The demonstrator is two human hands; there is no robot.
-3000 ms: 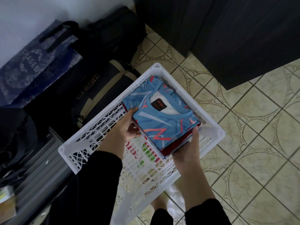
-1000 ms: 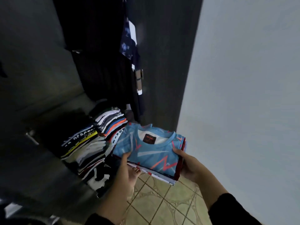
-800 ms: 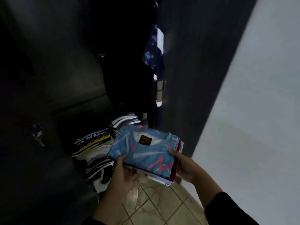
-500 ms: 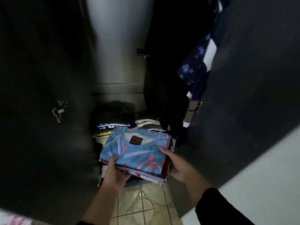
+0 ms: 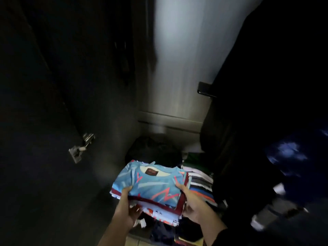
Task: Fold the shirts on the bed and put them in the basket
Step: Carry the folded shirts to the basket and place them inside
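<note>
I see a very dim, motion-blurred view: light falls only on the back wall (image 5: 179, 55) and the folded shirts (image 5: 150, 185).

A dark wardrobe door (image 5: 44, 121) stood open, bearing a metal hinge (image 5: 80, 147) on its inner face. Right of the hinge, a pale back panel (image 5: 179, 68) rose inside the wardrobe. Further right hung dark garments (image 5: 257, 86), with a blue patterned garment (image 5: 291, 157) lower down. A stack of folded clothes (image 5: 201, 185) lay below the hanging garments.
</note>
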